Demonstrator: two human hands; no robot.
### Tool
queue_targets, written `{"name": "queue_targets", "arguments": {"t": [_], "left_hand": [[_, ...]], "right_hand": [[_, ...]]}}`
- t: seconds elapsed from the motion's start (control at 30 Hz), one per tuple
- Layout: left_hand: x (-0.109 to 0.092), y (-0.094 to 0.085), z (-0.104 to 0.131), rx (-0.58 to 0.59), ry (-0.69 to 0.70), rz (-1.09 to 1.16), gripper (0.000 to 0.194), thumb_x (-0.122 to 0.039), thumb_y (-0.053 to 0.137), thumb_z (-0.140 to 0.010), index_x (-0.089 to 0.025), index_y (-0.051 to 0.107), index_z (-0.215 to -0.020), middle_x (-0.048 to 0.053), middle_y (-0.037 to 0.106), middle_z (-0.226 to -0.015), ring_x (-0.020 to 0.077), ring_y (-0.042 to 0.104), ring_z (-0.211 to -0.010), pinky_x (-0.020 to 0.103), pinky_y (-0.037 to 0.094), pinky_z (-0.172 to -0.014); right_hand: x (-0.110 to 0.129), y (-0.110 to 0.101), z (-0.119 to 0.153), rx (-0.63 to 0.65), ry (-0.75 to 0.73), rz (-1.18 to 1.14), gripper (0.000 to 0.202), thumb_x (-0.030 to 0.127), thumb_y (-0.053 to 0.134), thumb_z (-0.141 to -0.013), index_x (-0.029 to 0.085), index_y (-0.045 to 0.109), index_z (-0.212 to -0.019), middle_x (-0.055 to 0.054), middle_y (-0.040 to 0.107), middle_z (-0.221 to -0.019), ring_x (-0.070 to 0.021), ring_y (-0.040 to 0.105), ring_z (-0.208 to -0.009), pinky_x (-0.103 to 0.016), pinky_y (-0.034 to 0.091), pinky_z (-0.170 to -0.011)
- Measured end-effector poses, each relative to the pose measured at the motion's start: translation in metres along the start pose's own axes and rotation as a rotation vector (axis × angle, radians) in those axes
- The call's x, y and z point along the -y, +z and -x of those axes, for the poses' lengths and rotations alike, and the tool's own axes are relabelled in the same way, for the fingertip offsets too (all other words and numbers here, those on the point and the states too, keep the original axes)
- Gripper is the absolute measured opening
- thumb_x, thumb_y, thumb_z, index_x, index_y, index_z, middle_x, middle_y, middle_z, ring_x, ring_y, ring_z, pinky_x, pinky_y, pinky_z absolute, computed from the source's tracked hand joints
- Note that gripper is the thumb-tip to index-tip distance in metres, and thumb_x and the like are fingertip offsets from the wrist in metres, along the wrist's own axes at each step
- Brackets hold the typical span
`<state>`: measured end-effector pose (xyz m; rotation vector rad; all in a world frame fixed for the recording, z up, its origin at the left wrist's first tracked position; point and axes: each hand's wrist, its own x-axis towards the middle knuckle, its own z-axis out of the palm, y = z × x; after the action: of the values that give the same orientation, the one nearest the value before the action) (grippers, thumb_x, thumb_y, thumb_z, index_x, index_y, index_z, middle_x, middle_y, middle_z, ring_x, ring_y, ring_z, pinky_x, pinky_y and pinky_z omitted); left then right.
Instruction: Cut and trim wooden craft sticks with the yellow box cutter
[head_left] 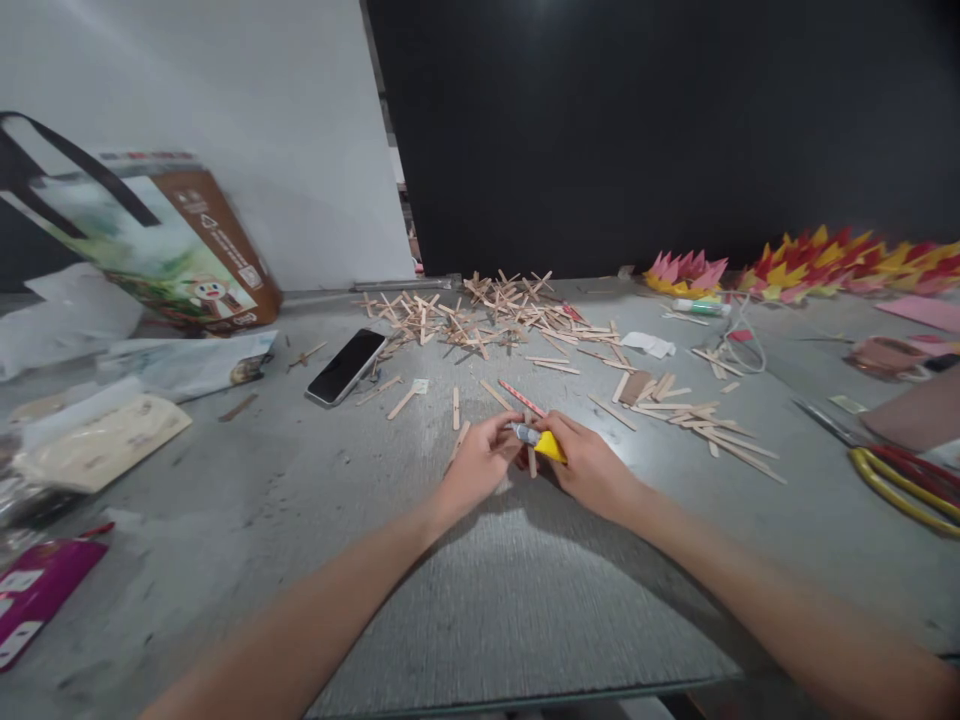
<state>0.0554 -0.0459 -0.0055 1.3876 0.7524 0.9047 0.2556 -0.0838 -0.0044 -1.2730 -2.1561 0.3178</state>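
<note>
My right hand (592, 462) is closed on a small yellow and silver-grey glue tube (551, 447), its grey end pointing left. Close by, my left hand (484, 458) has its fingers curled together at that grey end; what they pinch is partly hidden. Between the two hands a wooden craft stick (532, 461) shows, and I cannot tell which hand, if any, bears it. Just beyond my fingertips lies a red-and-white patterned strip (520, 398). Single craft sticks (456, 408) lie on the table past my left hand.
A heap of sticks (427, 318) spreads at the back, with more loose sticks (724, 430) to the right. A phone (346, 367) and a printed bag (195, 250) are on the left. Yellow-handled scissors (900, 490) and folded paper pieces (817, 265) lie right.
</note>
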Motion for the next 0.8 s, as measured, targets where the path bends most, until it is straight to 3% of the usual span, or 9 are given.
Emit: {"name": "queue_targets", "arguments": {"t": [0.07, 0.13, 0.33, 0.5, 0.63, 0.8], "left_hand": [[0.001, -0.001, -0.002, -0.024, 0.007, 0.014, 0.03, -0.029, 0.068, -0.091, -0.019, 0.07, -0.119, 0.004, 0.077, -0.094, 0.0152, 0.069, -0.069, 0.029, 0.056, -0.071], [0.002, -0.002, -0.004, -0.038, 0.031, 0.024, 0.025, -0.032, 0.071, -0.091, -0.019, 0.071, -0.112, 0.005, 0.075, -0.101, 0.0141, 0.068, -0.073, 0.027, 0.055, -0.071], [-0.002, -0.002, -0.003, -0.1, 0.058, -0.045, 0.026, -0.044, 0.073, -0.093, -0.018, 0.067, -0.097, 0.0, 0.066, -0.079, 0.0127, 0.061, -0.068, 0.026, 0.049, -0.068], [-0.007, 0.002, 0.004, -0.109, 0.02, -0.115, 0.019, -0.034, 0.076, -0.087, -0.018, 0.066, -0.091, 0.002, 0.072, -0.082, 0.0147, 0.068, -0.073, 0.028, 0.053, -0.073], [-0.009, 0.008, 0.009, -0.04, -0.015, -0.073, 0.017, -0.026, 0.078, -0.083, -0.018, 0.067, -0.094, 0.006, 0.079, -0.09, 0.0175, 0.074, -0.077, 0.031, 0.058, -0.078], [-0.014, 0.017, 0.016, 0.03, -0.053, -0.054, 0.029, -0.036, 0.073, -0.093, -0.022, 0.061, -0.115, 0.003, 0.081, -0.08, 0.0218, 0.079, -0.073, 0.034, 0.06, -0.077]], "right_hand": [[0.002, 0.0, 0.001, 0.008, -0.032, -0.015, 0.026, 0.009, 0.059, -0.1, 0.02, 0.061, -0.123, -0.012, 0.071, -0.119, -0.0273, 0.07, -0.107, -0.038, 0.053, -0.092], [0.004, 0.001, 0.001, 0.004, -0.031, -0.009, 0.027, 0.008, 0.058, -0.098, 0.021, 0.061, -0.121, -0.011, 0.071, -0.118, -0.027, 0.07, -0.106, -0.037, 0.053, -0.091], [0.001, -0.001, 0.002, -0.041, 0.028, 0.054, 0.026, 0.007, 0.056, -0.096, 0.021, 0.061, -0.117, -0.011, 0.072, -0.111, -0.0262, 0.07, -0.097, -0.035, 0.053, -0.085], [-0.008, -0.006, -0.001, -0.082, 0.07, 0.154, 0.036, 0.0, 0.053, -0.088, 0.02, 0.061, -0.116, -0.012, 0.073, -0.11, -0.0287, 0.07, -0.1, -0.038, 0.053, -0.085], [-0.01, -0.009, -0.003, -0.15, 0.07, 0.201, 0.038, -0.001, 0.051, -0.084, 0.022, 0.059, -0.114, -0.011, 0.073, -0.109, -0.0298, 0.07, -0.1, -0.039, 0.053, -0.087], [-0.004, -0.009, -0.003, -0.21, 0.11, 0.167, 0.034, 0.004, 0.055, -0.087, 0.022, 0.058, -0.115, -0.012, 0.073, -0.112, -0.0307, 0.071, -0.102, -0.039, 0.054, -0.088]]}}
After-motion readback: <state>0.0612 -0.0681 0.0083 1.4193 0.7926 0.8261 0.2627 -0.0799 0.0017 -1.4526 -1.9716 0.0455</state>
